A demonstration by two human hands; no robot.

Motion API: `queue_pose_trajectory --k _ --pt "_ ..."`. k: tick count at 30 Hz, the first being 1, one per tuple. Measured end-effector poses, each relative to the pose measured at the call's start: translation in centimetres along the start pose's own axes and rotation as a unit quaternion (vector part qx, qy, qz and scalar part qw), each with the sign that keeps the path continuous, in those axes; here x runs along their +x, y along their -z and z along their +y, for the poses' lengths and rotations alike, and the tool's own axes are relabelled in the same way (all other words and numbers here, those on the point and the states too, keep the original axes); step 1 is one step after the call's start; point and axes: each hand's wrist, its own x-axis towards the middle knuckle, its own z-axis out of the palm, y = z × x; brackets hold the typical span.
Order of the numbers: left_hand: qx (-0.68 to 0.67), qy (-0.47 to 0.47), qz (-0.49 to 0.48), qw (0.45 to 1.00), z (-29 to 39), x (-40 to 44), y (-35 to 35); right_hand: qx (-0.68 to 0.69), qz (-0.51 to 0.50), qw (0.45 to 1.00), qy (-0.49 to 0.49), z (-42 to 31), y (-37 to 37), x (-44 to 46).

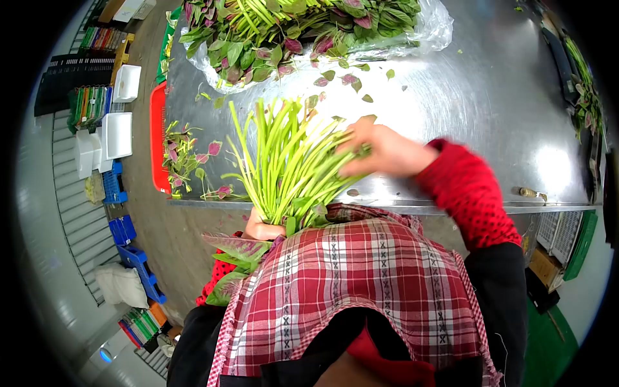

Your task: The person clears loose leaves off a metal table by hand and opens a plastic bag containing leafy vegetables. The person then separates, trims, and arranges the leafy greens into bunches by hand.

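My left hand (261,227) is closed around a thick bunch of red-and-green amaranth (287,161) at the table's front edge. Its pale green stems fan upward and away from me, while its leaves hang down against my apron. My right hand (380,151), slightly blurred, is at the right side of the bunch. Its fingers are bent around some of the stem ends, with a bit of green showing between them. The leaves below my left hand are partly hidden by my sleeve and apron.
A large pile of amaranth (303,32) lies on clear plastic (435,29) at the back of the metal table (464,109). Loose leaves and trimmings (187,158) lie at left, by a red crate (158,138). A small wooden-handled tool (532,193) rests near the front right edge.
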Motion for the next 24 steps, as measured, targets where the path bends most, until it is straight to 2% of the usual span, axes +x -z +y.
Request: queue_pose_trajectory --k 1,3,4,5,7,9,10,11,13,15,16,17,19,21,22,23,24 --pt "0.001 0.0 0.002 1.0 0.1 0.2 0.2 0.021 -0.042 0.999 0.009 -0.7 -1.0 0.2" --pt "0.048 -0.034 -0.058 0.997 -0.1 -0.2 1.2 0.18 0.064 0.978 -0.081 0.9 0.1 0.5" --pt "0.051 0.01 0.005 0.999 -0.7 -1.1 1.9 0.136 0.136 0.98 -0.055 1.5 2.1 0.6" --pt "0.052 0.01 0.007 0.999 -0.7 -1.2 2.0 0.106 0.174 0.977 -0.054 1.1 3.8 0.2" --pt "0.07 -0.041 -0.013 0.997 -0.9 -1.0 1.9 0.005 0.161 0.987 -0.016 -0.2 3.8 -0.3" --pt "0.038 -0.037 -0.028 0.998 -1.0 -0.2 1.4 -0.136 0.133 0.981 0.03 -1.5 -0.3 -0.6" --pt "0.011 -0.033 -0.023 0.999 -1.1 0.0 1.1 -0.126 0.067 0.99 -0.016 -2.0 -2.5 -0.4" --pt "-0.015 -0.028 -0.015 0.999 -1.0 0.0 0.9 -0.093 0.091 0.989 0.066 -1.9 -4.7 -0.3" --pt "0.033 -0.016 -0.017 0.999 -0.1 0.2 1.6 -0.01 0.093 0.993 0.069 -1.5 -5.8 -0.2" --pt "0.126 -0.071 -0.166 0.975 -0.9 0.2 4.2 0.052 0.129 0.986 0.086 -0.6 -4.3 0.2" --pt "0.102 -0.055 -0.094 0.989 -0.9 -0.6 3.4 0.042 0.146 0.987 0.059 0.3 -3.2 -0.1" --pt "0.101 -0.057 -0.096 0.989 -0.9 -0.8 2.9 0.06 0.152 0.986 0.013 0.3 -1.7 -0.5" --pt "0.126 -0.041 -0.023 0.991 -1.0 -0.9 2.0 -0.021 0.123 0.992 -0.034 0.1 -0.1 -1.1" --pt "0.111 -0.035 -0.019 0.993 -0.6 -0.8 1.3 -0.125 0.085 0.988 -0.023 -0.6 -2.1 -1.3" --pt "0.098 -0.026 -0.011 0.995 -0.3 -0.8 0.9 -0.123 0.016 0.99 -0.062 -1.3 -3.2 -1.1" --pt "0.085 -0.017 -0.003 0.996 -0.2 -0.9 0.8 -0.194 0.066 0.979 -0.002 -1.5 -4.8 -1.1" --pt "0.093 -0.009 -0.005 0.996 -0.6 -1.4 1.6 -0.145 0.032 0.987 -0.059 -1.4 -5.0 -0.9"
